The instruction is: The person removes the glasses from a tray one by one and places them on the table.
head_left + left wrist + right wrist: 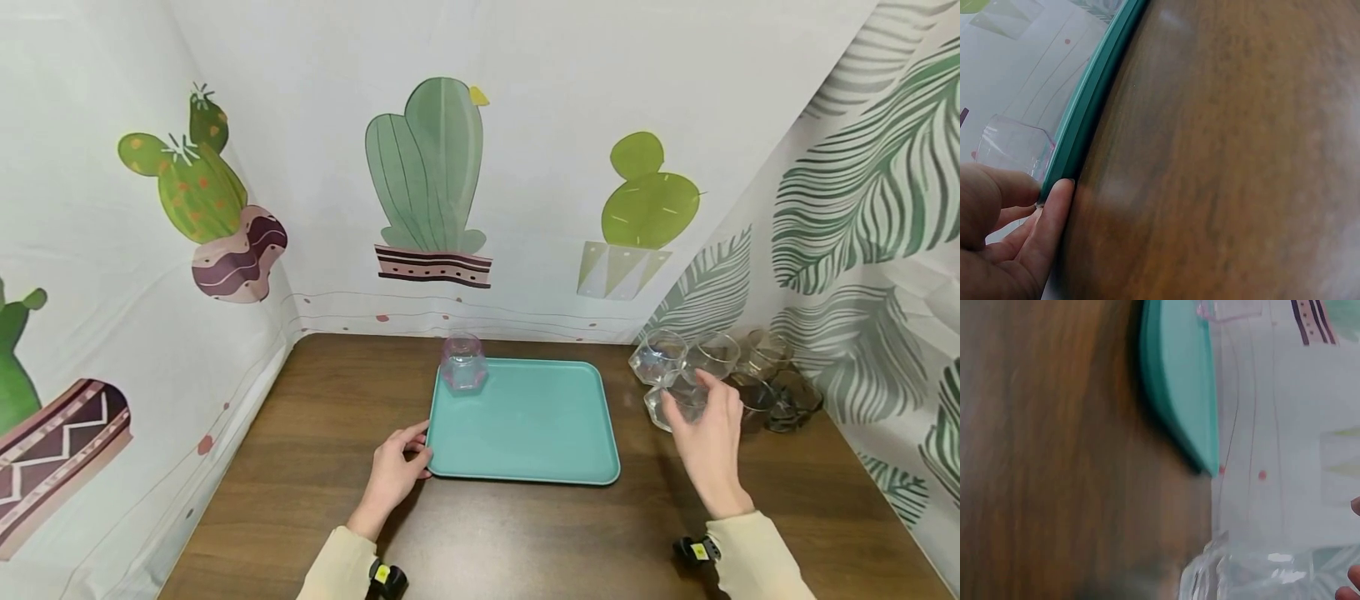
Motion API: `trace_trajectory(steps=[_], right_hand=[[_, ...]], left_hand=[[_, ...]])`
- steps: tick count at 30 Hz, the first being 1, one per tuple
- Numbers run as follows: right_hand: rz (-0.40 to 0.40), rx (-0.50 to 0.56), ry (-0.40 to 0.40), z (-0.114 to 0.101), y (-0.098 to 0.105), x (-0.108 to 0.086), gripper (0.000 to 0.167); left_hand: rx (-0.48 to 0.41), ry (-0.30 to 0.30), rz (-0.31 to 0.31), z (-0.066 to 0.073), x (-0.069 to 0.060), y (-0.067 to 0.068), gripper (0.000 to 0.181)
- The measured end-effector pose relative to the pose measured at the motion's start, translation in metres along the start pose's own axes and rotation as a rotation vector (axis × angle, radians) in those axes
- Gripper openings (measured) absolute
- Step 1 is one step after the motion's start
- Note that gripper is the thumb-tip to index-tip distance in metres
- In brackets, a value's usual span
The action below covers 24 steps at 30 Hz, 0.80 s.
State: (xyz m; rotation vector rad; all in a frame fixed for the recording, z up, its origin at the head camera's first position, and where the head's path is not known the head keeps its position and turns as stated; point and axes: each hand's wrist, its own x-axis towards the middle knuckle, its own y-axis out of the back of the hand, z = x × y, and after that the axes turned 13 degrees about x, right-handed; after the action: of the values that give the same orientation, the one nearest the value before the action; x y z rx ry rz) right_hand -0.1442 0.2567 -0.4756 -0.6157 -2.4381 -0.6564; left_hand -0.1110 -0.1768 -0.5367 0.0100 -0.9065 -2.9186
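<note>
A teal tray [525,421] lies on the wooden table. My left hand [397,467] pinches its near left corner; the left wrist view shows thumb and fingers at the tray's rim [1088,103]. On the tray's far left corner stands a pink-tinted glass [463,367]. To the right, my right hand [708,433] hovers over a clear faceted glass [655,408], thumb and fingers spread apart. In the right wrist view, fingertips [1354,575] show only at the right edge, apart from a clear glass [1260,575].
Behind and beside the clear glass stand several more: a clear iridescent one [656,358], another clear one [716,354], an amber one [765,354] and dark ones [793,404]. Printed cloth [540,167] hangs along the back and sides of the table [525,542].
</note>
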Motion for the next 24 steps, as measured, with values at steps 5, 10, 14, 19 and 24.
trace_trajectory(steps=[5,10,14,19,24], right_hand=[[-0.038,0.04,0.043,-0.014,-0.013,-0.001,0.057],[-0.089,0.071,0.087,-0.03,-0.03,-0.004,0.057],[-0.137,0.1,0.112,-0.04,-0.045,-0.008,0.059],[-0.193,0.12,0.102,-0.052,-0.064,-0.015,0.063],[-0.264,0.129,0.068,-0.063,-0.084,-0.022,0.067]], left_hand=[[0.003,0.002,-0.002,0.0,0.0,0.0,0.046],[0.008,0.003,-0.003,0.0,0.0,0.001,0.046],[0.009,0.001,0.001,0.0,0.0,0.001,0.046],[0.013,0.001,-0.003,-0.001,0.0,0.001,0.046],[0.015,-0.004,-0.004,0.0,0.0,0.001,0.046]])
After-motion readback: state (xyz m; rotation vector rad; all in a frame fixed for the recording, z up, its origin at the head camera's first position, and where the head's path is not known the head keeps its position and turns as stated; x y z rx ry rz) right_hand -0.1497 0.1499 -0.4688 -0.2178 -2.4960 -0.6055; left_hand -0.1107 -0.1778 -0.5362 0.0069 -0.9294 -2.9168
